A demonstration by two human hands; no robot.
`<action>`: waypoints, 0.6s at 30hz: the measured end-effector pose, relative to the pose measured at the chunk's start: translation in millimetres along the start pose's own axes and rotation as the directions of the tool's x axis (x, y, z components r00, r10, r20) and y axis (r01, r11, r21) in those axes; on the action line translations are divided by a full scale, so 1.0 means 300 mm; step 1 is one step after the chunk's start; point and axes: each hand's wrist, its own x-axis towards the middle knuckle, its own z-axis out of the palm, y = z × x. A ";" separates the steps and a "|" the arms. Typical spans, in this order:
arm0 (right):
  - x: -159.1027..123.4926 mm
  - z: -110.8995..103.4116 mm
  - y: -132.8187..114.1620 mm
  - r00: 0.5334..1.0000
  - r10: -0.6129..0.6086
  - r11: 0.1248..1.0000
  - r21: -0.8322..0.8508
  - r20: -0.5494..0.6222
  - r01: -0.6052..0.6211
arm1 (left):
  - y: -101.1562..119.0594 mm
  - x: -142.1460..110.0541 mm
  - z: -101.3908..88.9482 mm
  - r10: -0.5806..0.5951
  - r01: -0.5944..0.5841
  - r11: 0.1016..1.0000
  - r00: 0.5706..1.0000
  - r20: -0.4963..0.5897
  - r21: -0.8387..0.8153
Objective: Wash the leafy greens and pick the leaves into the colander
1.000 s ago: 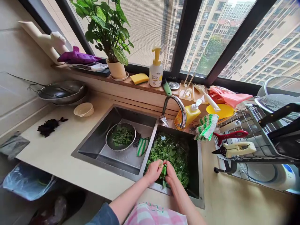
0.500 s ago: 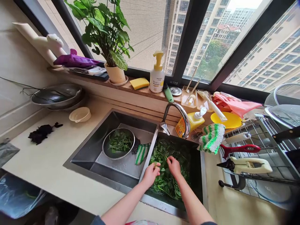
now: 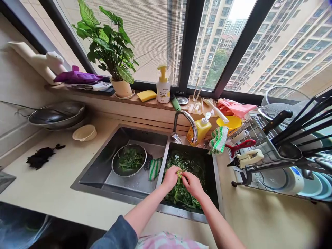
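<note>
Over the right sink basin, my left hand (image 3: 170,179) is closed on the stems of some leafy greens (image 3: 179,174). Close beside it, my right hand (image 3: 194,186) pinches at the same stems with its fingertips. More leafy greens (image 3: 181,195) lie in water in the right basin (image 3: 213,186), just under both hands. In the left basin (image 3: 116,185), a round metal strainer or bowl (image 3: 113,165) holds a smaller heap of green leaves (image 3: 131,158). A green-and-white striped scrub cloth (image 3: 155,169) lies to the right of that bowl.
The faucet (image 3: 190,119) arches over the basins' back edge, beside a yellow soap bottle (image 3: 201,128). At right, a wire dish rack (image 3: 249,166) carries kitchen shears (image 3: 247,158) and a black-handled knife (image 3: 278,121). A cream bowl (image 3: 84,133) and wok (image 3: 57,114) stand left.
My hands have come together from being apart, and both now meet at the stems. The view has turned to the right, showing more of the dish rack.
</note>
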 end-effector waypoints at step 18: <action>0.068 0.048 0.031 0.899 0.430 0.730 0.619 -0.087 -0.290 | 0.034 -0.074 -0.007 -0.187 0.206 0.821 0.978 0.090 -0.533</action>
